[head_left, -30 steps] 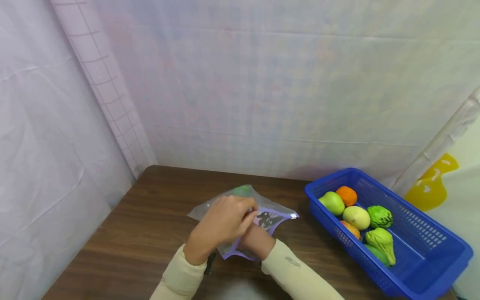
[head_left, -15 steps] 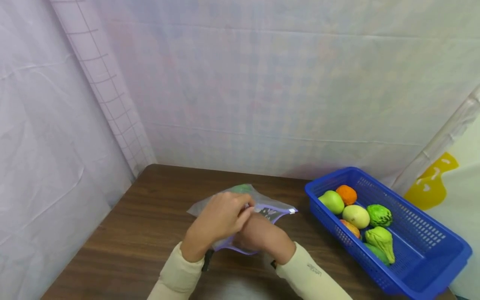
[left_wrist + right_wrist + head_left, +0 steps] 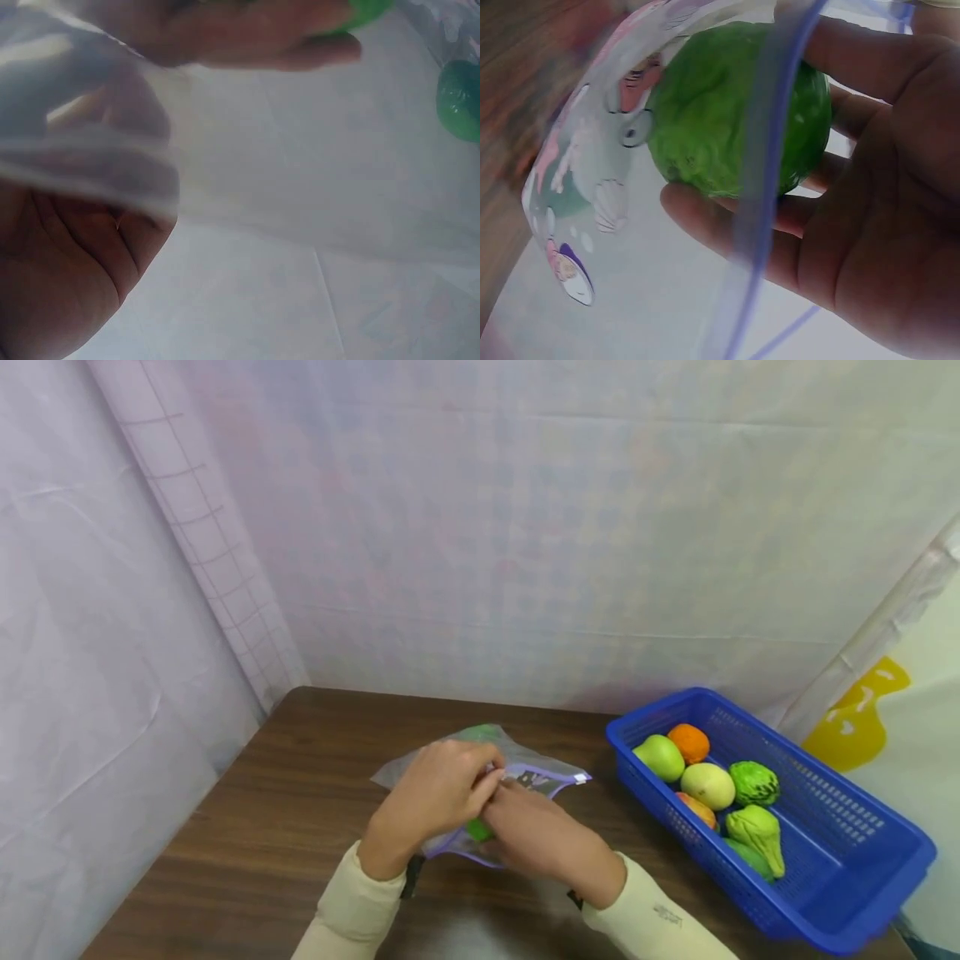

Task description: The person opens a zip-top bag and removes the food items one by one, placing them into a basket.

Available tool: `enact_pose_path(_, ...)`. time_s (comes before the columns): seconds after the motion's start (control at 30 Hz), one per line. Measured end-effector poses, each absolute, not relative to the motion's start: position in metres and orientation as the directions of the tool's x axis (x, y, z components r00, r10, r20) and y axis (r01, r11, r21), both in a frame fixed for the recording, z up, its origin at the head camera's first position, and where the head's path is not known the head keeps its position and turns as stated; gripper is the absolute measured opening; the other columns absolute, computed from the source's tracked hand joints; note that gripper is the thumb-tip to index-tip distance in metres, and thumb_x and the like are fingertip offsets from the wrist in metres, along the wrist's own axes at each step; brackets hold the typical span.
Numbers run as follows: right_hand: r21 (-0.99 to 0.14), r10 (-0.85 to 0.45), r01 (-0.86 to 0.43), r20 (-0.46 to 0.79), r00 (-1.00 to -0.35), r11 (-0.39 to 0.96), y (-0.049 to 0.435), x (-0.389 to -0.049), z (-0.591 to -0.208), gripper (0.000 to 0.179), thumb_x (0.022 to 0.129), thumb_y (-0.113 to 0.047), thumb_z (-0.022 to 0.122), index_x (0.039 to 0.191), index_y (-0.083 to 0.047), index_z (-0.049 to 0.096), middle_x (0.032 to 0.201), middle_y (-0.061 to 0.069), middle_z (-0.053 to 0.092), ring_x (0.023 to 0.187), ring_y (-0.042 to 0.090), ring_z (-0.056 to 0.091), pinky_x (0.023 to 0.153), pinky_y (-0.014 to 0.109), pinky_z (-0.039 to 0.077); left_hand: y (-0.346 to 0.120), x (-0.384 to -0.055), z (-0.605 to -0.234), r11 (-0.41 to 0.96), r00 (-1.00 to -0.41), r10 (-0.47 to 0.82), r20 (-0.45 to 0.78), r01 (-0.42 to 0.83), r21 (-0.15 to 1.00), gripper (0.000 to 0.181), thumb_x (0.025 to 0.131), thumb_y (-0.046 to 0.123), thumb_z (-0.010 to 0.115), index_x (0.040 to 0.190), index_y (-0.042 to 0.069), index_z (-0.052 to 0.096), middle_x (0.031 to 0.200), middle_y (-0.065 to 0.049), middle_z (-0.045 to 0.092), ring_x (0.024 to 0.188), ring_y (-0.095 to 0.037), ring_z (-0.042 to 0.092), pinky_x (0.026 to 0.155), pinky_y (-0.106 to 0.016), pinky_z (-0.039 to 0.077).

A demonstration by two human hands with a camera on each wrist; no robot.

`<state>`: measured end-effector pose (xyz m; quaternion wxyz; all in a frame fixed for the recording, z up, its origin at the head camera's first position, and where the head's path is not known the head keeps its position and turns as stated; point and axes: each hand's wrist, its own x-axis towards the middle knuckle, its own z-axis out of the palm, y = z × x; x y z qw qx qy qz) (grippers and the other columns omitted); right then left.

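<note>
A clear zip bag (image 3: 393, 771) with a purple edge and a white slider lies spread on the table. My left hand (image 3: 441, 783) pinches the bag's upper edge near its mouth. Reaching into the opening, my right hand (image 3: 551, 835) holds a round green fruit (image 3: 712, 109) with its fingers curled round it. The bag's purple rim crosses in front of that fruit in the right wrist view. Another green fruit (image 3: 460, 101) lies deeper in the bag, seen through the film. Its kind is unclear.
On the right stands a blue plastic basket (image 3: 810, 910) with several fruits and vegetables in it, among them an orange (image 3: 688, 743) and a green pear-like one (image 3: 658, 757). White sheets surround the dark wooden table (image 3: 247, 835) at the back and left.
My right hand has shifted within the bag's mouth, its wrist swinging right and down. A green fruit now shows below the left hand. The left hand keeps its pinch on the bag.
</note>
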<state>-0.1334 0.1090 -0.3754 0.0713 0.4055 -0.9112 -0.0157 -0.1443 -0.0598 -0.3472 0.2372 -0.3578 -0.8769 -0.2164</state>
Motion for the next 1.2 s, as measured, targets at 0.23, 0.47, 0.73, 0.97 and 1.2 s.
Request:
enact_pose_path(0.23,0.080,-0.756,-0.752,0.108,-0.645,0.654,0.120,-0.118,-0.362,0.066,0.087,-0.033,0.079,0.145,-0.022,0.050,0.143,0.008,0.052,0.109,0.026,0.062,0.081,0.038,0.058,-0.060,-0.145,-0.346,0.653,-0.633,0.519,0.575,0.727,0.212,0.007,0.094,0.016,0.069,0.093,0.015,0.075,0.078,0.009,0.067,0.060,0.000,0.051,0.055,-0.019,0.045)
enact_pose_path(0.47,0.000,-0.762,-0.768,0.131,-0.635,0.640,0.133,-0.106,-0.343,0.064,0.089,-0.036,0.077,0.145,-0.030,0.047,0.147,0.003,0.047,0.119,0.030,0.061,0.086,0.044,0.057,-0.062,-0.145,-0.345,0.651,-0.647,0.521,0.557,0.723,0.232,0.009,0.096,0.018,0.067,0.095,0.015,0.075,0.076,0.010,0.065,0.059,0.001,0.048,0.054,-0.018,0.042)
enact_pose_path(0.73,-0.037,-0.742,-0.760,0.188,-0.643,0.649,0.152,-0.095,-0.324,0.046,0.088,-0.032,0.079,0.128,-0.030,0.057,0.135,-0.006,0.051,0.109,0.014,0.057,0.079,0.034,0.055,-0.065,-0.147,-0.346,0.646,-0.649,0.520,0.555,0.724,0.241,0.007,0.095,0.018,0.068,0.096,0.015,0.075,0.072,0.012,0.061,0.057,0.001,0.046,0.051,-0.016,0.040)
enact_pose_path(0.97,-0.075,-0.696,-0.723,0.222,-0.683,0.687,0.173,-0.085,-0.299,0.048,0.088,-0.029,0.079,0.131,-0.030,0.057,0.144,-0.006,0.047,0.112,0.012,0.057,0.086,0.034,0.055,-0.065,-0.147,-0.346,0.653,-0.662,0.518,0.542,0.715,0.249,0.008,0.095,0.019,0.069,0.097,0.015,0.075,0.070,0.012,0.058,0.055,0.001,0.044,0.049,-0.016,0.038)
enact_pose_path(1.2,0.030,-0.653,-0.675,0.288,-0.701,0.737,0.198,-0.083,-0.272,0.047,0.086,-0.030,0.081,0.127,-0.028,0.058,0.144,-0.003,0.047,0.115,0.017,0.059,0.086,0.036,0.056,-0.065,-0.148,-0.344,0.668,-0.662,0.509,0.551,0.707,0.233,0.008,0.095,0.020,0.068,0.095,0.016,0.075,0.073,0.012,0.062,0.058,0.001,0.047,0.052,-0.017,0.040)
